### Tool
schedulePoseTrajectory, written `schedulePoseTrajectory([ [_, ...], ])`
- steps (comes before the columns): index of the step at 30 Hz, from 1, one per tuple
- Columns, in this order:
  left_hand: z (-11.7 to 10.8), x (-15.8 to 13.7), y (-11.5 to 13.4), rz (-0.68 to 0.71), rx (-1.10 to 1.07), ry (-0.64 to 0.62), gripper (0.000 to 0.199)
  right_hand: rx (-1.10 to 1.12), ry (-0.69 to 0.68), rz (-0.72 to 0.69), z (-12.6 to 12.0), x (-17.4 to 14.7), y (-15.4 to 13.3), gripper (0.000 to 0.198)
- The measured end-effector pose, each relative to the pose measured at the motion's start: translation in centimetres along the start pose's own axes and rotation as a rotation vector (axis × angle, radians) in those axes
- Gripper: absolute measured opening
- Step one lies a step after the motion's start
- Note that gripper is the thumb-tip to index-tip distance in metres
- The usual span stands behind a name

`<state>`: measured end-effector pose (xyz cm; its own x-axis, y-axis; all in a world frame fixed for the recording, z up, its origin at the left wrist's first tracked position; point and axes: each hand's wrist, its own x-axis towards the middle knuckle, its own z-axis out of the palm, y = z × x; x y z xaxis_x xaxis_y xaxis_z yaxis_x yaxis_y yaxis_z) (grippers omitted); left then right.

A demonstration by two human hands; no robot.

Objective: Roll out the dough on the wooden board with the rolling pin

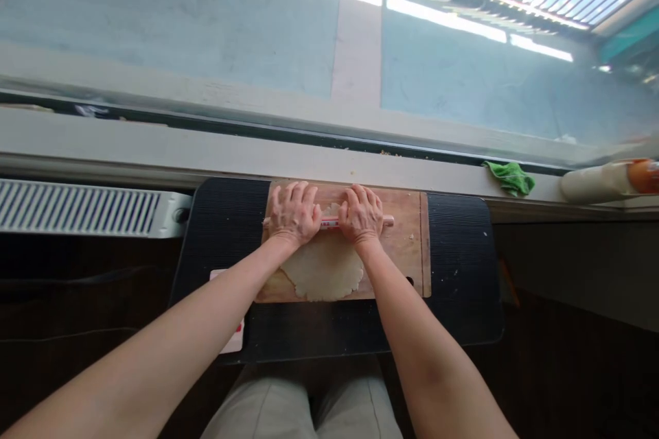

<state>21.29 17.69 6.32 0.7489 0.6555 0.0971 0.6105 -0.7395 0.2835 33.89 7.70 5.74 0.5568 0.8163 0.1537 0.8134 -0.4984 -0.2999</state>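
A thin sheet of dough [325,267] with a ragged, cracked edge lies on a wooden cutting board [404,240]. Across its far part runs a rolling pin [330,222] with a label strip round its middle. My left hand [294,214] presses down on the pin's left part, its fingers bent over the far side. My right hand [361,212] grips it right of the middle in the same way. Some dough shows beyond the pin, between the hands. My left forearm covers part of the board's near left corner.
The board rests on a black table [458,240] against a white windowsill [247,154]. On the sill are a green cloth [511,178] and a white and orange bottle-like container [597,182]. A radiator [82,209] stands left. A flat pale packet [234,341] lies partly under my left arm.
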Motion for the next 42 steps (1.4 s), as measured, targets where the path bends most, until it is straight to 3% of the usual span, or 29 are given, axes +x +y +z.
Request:
schedulePoseTrajectory([
  [4, 0.4, 1.4, -0.6, -0.036, -0.021, 0.015, 0.045, -0.022, -0.025, 0.001, 0.2, 1.6, 0.2, 0.03],
  [8, 1.3, 2.9, -1.0, -0.207, -0.039, 0.065, 0.047, -0.036, -0.084, 0.048, 0.2, 3.0, 0.1, 0.04],
  [12, 1.4, 1.3, -0.2, -0.32, -0.036, 0.143, 0.046, -0.033, -0.117, 0.048, -0.3, 0.9, 0.0, 0.045],
  [17, 1.1, -1.7, 1.0, -0.294, -0.025, 0.163, 0.048, -0.001, -0.093, -0.048, -0.7, -1.9, 0.3, 0.042],
  [26, 1.5, 3.0, -0.5, -0.294, 0.003, 0.12, 0.048, -0.022, -0.11, -0.071, 0.4, 3.3, 0.6, 0.043],
  [35, 0.5, -1.4, 1.2, -0.26, 0.004, 0.121, 0.04, -0.015, -0.138, -0.154, -0.7, -0.9, 0.6, 0.041],
  [42, 0.6, 1.2, 0.2, -0.244, 0.016, 0.125, 0.04, -0.026, -0.108, -0.183, 0.0, 1.6, 0.7, 0.034],
])
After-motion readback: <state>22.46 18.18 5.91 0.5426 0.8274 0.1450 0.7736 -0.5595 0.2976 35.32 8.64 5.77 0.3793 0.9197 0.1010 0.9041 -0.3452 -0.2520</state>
